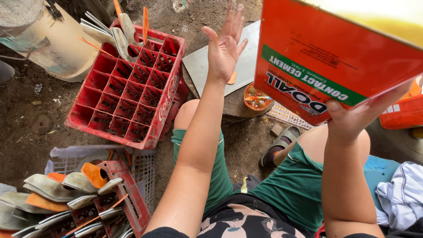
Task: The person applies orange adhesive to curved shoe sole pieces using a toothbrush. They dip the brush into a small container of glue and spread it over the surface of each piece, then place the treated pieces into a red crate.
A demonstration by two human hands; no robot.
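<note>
Hands were up and apart: the left hand (224,46) spread flat, palm open, gripping nothing, raised above the red plastic bottle crate (128,88) with its pale shoe-sole pieces (115,34). Moving right, the small orange glue-filled dish (257,98) sat on a grey slab (207,66). Then the right hand (359,112) clasped the big orange rectangular tin can (339,57) from below, tilted high; its spout was probably out of frame. A slow tilt, with the free palm steadying the tin, looked the wise way.

The adhesive can (326,61) is orange-red with a green band and white lettering. The bottle crate (128,88) is red, gridded. The shorts (291,185) are green. The shoe soles (53,189) are grey and orange. The cloth (403,198) is white.
</note>
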